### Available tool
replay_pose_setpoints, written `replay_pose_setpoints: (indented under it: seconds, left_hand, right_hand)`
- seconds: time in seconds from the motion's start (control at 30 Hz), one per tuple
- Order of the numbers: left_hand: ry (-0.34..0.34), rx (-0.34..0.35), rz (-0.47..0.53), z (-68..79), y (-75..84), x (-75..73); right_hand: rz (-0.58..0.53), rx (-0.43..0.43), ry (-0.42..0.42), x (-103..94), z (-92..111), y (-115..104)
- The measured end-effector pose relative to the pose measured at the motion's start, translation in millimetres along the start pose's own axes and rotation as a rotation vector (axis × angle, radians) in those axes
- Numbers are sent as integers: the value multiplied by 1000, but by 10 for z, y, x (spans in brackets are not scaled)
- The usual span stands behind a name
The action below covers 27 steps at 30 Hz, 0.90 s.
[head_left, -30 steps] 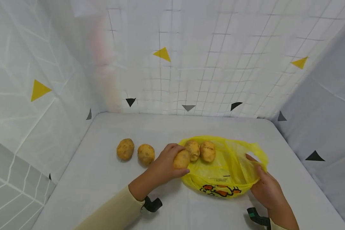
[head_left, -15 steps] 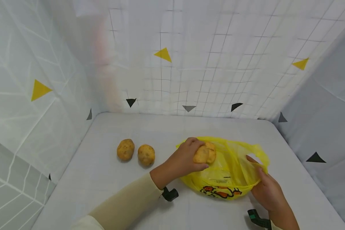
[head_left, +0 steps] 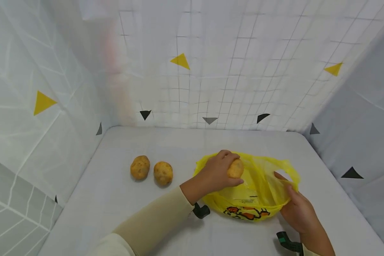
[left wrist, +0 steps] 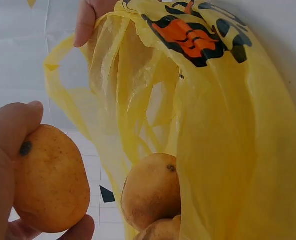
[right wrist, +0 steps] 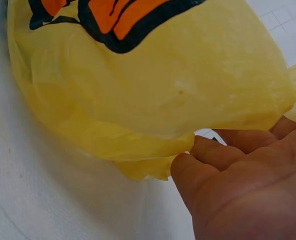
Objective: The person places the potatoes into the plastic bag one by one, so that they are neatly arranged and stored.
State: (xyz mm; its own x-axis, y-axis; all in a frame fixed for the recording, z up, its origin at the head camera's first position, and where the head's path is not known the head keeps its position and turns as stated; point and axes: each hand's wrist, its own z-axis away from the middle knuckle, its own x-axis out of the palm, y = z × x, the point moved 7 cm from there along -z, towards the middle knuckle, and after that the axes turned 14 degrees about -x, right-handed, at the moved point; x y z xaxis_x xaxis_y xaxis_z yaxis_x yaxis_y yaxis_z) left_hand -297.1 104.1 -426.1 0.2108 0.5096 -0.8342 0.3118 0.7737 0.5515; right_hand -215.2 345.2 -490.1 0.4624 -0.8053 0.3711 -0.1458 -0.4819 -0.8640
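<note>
My left hand [head_left: 218, 171] grips a potato [head_left: 235, 168] above the mouth of a yellow plastic bag [head_left: 243, 201]. In the left wrist view the held potato [left wrist: 52, 180] has a dark spot near the fingers and hangs apart from the bag. Two more potatoes [left wrist: 153, 190] show inside the bag there; the head view has them hidden behind the left hand. My right hand [head_left: 299, 211] holds the bag's right rim by its handle, spreading the mouth. The right wrist view shows its fingers under the bag's edge [right wrist: 188, 100].
Two loose potatoes, a left one [head_left: 140, 167] and a right one [head_left: 163, 173], lie on the white table [head_left: 108, 199] left of the bag. White sheet walls with coloured triangles close in the back and sides. A black camera mount [head_left: 201, 211] sits at the left wrist.
My left hand has carried its potato rightward from the bag's left edge to over its mouth, covering the potatoes inside. The right hand keeps its hold on the rim.
</note>
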Motion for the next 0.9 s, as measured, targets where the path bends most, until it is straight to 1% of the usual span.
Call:
replay_pose_setpoints:
  seconds: [0.07, 0.17, 0.33, 0.47, 0.57, 0.73, 0.8, 0.9]
  left_hand:
    - [0, -4, -11, -26, 14, 14]
    - [-19, -3, 7, -53, 33, 48]
    - [-41, 39, 10, -105, 106, 103]
    - [-35, 46, -20, -164, 160, 150]
    - [-41, 44, -41, -204, 211, 198]
    - [-70, 56, -27, -282, 342, 252]
    - [-65, 68, -24, -318, 398, 241]
    - [-34, 86, -77, -362, 461, 213]
  right_hand:
    - [20, 12, 13, -16, -11, 5]
    - [-2, 7, 11, -22, -18, 15]
    - [-25, -2, 0, -8, -12, 13]
    - [16, 47, 25, -24, 9, 42]
    - [17, 67, 27, -25, 27, 55]
    - [-16, 50, 1, -5, 33, 31]
    - [-20, 45, 0, -1, 24, 18]
    - [12, 53, 12, -3, 2, 6]
